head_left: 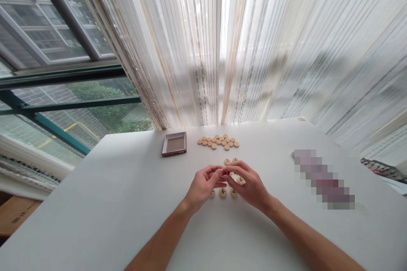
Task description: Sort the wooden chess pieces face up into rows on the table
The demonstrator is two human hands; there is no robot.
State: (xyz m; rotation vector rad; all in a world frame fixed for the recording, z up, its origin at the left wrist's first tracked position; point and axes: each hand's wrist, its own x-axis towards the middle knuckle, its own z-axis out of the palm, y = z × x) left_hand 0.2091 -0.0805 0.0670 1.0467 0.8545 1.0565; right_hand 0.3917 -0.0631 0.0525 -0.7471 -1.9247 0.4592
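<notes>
Over the middle of the white table, my left hand (203, 184) and my right hand (251, 182) meet at the fingertips. Both are closed in a pinch around a small round xiangqi piece, mostly hidden by the fingers. Below them a row of face-up wooden xiangqi pieces (223, 192) with dark characters lies on the table; the left one is partly covered. Another dark-marked piece (241, 180) shows beneath my right fingers. Just beyond the hands lie a red-marked piece (227, 161) and a dark-marked piece (235, 160).
Several plain-looking wooden discs (218, 142) lie in a loose cluster farther back. To their left rests an open shallow box (174, 144) with a brown rim. A blurred-out long object (324, 180) lies at the right. Striped curtains (219, 51) hang behind the white table (127, 199).
</notes>
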